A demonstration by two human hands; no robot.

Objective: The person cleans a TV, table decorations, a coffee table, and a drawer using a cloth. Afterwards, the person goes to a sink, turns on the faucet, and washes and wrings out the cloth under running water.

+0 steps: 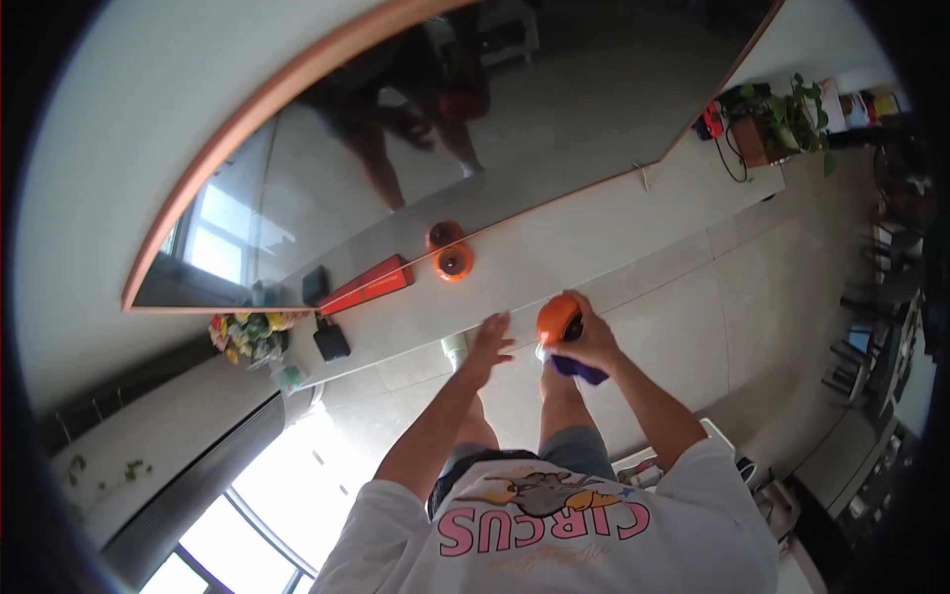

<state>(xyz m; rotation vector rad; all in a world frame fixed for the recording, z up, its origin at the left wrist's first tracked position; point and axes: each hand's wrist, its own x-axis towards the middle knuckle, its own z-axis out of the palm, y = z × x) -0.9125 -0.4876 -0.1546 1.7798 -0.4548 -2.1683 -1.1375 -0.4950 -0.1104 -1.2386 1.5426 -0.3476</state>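
Note:
My right hand [594,342] is closed around a round orange object [559,319] with a dark part on its side. A purple cloth [577,369] hangs just below that hand. To the left, my left hand [489,346] is held out with its fingers apart and nothing in it. On the long light shelf stands another orange round object [453,262] with a dark centre, close to the mirror-like dark screen [554,129]. Left of it lies a long red box [368,285].
A small black box [331,340] and colourful flowers [247,337] are at the shelf's left end. A potted plant [792,119] stands at its right end, beside a black cable. Dark chairs [871,292] are at the far right. A white air conditioner [178,455] is at lower left.

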